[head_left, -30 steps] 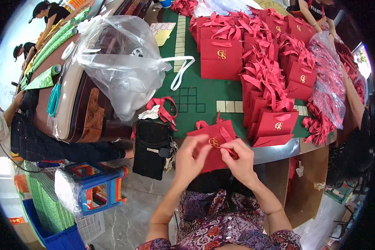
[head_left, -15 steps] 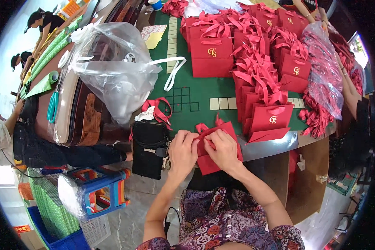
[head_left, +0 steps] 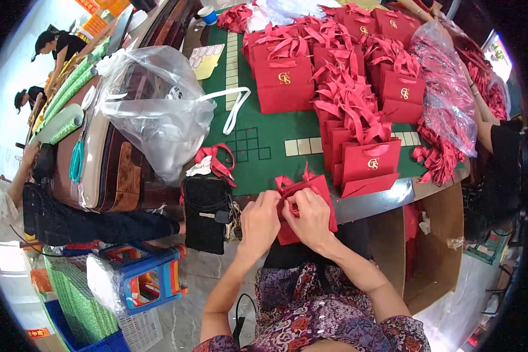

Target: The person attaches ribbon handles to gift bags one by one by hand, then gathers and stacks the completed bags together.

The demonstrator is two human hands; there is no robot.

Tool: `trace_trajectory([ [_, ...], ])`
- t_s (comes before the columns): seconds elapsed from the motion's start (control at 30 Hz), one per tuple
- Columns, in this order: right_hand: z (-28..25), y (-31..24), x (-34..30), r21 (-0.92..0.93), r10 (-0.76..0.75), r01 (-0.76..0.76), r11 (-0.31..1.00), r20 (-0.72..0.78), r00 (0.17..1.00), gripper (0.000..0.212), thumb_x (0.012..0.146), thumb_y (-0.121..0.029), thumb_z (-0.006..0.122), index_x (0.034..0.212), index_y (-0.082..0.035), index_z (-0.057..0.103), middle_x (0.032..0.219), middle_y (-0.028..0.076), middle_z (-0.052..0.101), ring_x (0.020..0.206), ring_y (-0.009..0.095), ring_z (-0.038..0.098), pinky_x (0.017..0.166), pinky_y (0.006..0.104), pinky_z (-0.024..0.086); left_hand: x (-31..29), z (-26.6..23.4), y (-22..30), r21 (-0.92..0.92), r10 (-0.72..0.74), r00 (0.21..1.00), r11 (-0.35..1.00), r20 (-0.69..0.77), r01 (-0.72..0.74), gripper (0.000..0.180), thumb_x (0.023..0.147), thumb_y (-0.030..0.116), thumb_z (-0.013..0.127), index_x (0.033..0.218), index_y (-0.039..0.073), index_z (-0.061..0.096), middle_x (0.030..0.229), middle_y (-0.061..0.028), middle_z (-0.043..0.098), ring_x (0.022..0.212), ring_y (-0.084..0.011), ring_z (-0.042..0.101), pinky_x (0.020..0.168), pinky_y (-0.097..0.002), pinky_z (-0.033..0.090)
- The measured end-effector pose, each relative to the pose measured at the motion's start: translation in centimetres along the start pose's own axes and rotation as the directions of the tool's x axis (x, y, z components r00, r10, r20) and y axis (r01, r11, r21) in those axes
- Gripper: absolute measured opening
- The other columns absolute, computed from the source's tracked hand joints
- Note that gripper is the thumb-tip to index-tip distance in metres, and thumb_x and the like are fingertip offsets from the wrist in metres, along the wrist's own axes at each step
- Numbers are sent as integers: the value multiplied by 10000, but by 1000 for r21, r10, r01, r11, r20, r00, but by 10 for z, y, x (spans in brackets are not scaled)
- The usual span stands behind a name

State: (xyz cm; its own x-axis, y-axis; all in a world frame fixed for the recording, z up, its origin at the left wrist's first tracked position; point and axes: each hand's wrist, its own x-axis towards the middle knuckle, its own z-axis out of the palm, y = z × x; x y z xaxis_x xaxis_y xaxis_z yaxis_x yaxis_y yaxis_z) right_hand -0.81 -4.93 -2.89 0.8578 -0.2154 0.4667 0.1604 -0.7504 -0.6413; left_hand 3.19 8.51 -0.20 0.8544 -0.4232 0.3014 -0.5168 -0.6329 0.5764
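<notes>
A small red paper gift bag point(head_left: 322, 186) lies at the table's near edge, in front of my body. My left hand point(head_left: 260, 222) is closed at the bag's left edge, its fingertips bent toward the upper part. My right hand point(head_left: 311, 218) rests over the middle of the bag, thumb and fingers pinched together close to the left fingertips. Red ribbon loops stick up past the bag's top edge. What sits between the fingertips seems to be red ribbon, though the hands partly hide it. Just to the right stands a row of finished-looking red bags point(head_left: 369, 167) with ribbon handles.
More red bags point(head_left: 284, 88) stand at the back of the green tabletop point(head_left: 264, 176). Plastic-wrapped red ribbons point(head_left: 443, 88) lie at the right. A clear plastic bag point(head_left: 164, 129), a black pouch point(head_left: 205, 223) with keys and teal scissors point(head_left: 76, 161) are at the left. A cardboard box point(head_left: 434, 252) stands below right.
The view has shifted slightly, so the table things sit a little further left. My right fingers have lifted and curled more over the bag; the left hand stays at its edge.
</notes>
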Motion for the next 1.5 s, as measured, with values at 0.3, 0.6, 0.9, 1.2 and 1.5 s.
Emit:
trace_trajectory([
  [0.3,-8,-7,2,-26,-23,22,999,-24,999,199,735,-48,754,779,-73,562,729,91,549,665,296,581,604,408,456,3,-12,4,-218,-128,988,965,81,143,48,947,32,554,989,31,576,870,-172,652,806,-378,668,688,-431,523],
  [0.6,-18,4,8,57,-14,17,998,-39,999,162,794,-88,737,833,-73,581,764,77,562,709,280,593,631,403,456,2,-16,8,-287,-234,968,925,93,251,119,917,46,634,1031,16,625,762,-94,662,597,-121,588,556,-299,459],
  [0.9,-13,4,3,95,-57,53,994,37,998,165,773,-80,741,845,-62,594,781,65,571,722,260,598,689,381,444,7,-17,9,-261,-284,944,911,168,320,190,879,42,665,1069,32,656,784,-75,696,510,-108,504,510,-291,417],
  [1.2,-7,2,2,7,-171,171,985,-7,985,195,744,-66,745,829,-68,570,769,82,543,730,265,587,685,393,443,8,-18,12,-267,-258,949,916,182,300,185,862,36,658,1047,35,673,795,-86,698,481,-99,484,475,-299,377],
  [1.5,-16,-4,10,118,39,-53,992,111,993,200,760,-69,744,820,-54,553,756,104,574,712,309,604,649,423,460,5,-10,13,-272,-174,979,942,101,196,171,878,0,624,1033,42,680,897,-126,695,640,-219,647,559,-330,486],
])
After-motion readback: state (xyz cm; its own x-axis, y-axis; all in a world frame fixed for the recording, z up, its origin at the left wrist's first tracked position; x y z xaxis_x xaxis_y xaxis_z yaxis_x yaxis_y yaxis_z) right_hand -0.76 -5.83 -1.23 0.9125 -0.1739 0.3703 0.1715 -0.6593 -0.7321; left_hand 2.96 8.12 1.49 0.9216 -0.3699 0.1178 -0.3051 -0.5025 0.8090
